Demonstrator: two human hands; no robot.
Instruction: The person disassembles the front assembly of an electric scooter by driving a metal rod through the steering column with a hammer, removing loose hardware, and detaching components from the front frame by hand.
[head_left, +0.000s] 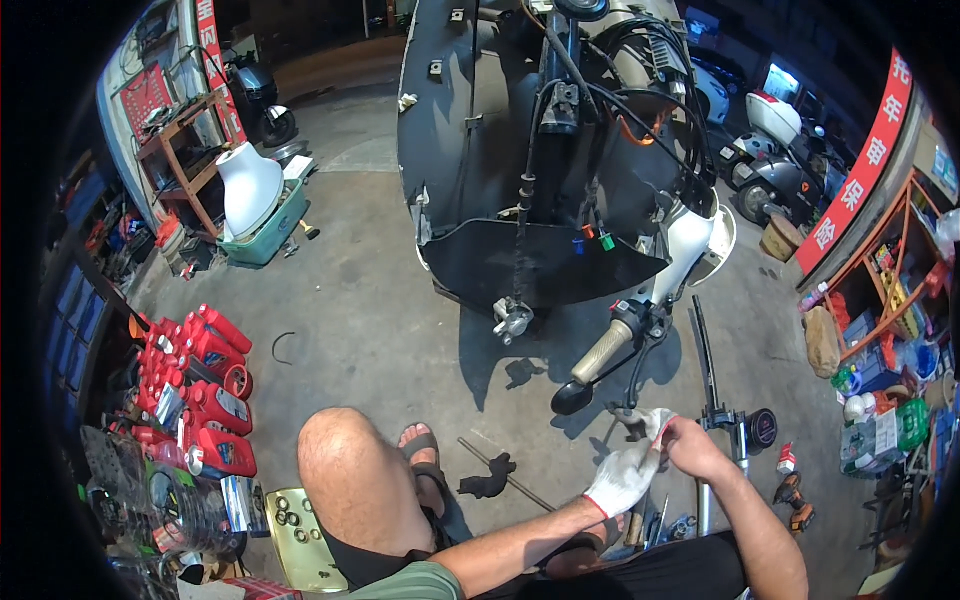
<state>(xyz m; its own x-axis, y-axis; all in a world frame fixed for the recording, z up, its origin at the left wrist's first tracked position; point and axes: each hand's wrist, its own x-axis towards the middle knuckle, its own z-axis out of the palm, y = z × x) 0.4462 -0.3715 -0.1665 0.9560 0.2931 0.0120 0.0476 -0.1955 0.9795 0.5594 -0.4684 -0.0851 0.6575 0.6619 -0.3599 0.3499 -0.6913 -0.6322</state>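
A white knitted glove with a red cuff covers my left hand (617, 480). Its fingers close on a second white glove (650, 422), held up just below the scooter's handlebar. My bare right hand (692, 446) meets that glove at its red edge, fingers curled at the cuff; the fingertips are hidden. Beyond both hands, the handlebar's beige grip (604, 352) points toward me with its lever (637, 375) beside it. The partly stripped scooter body (500, 180) stands in front, with wires and cables exposed.
A metal fork assembly (708, 370) lies right of my hands, near an orange-black power drill (795, 502). A black part on a rod (488, 482) lies by my foot. Left are red bottles (222, 452), a gold tray (283, 577) with rings, and a green crate (262, 246). Shelves (895, 270) line the right.
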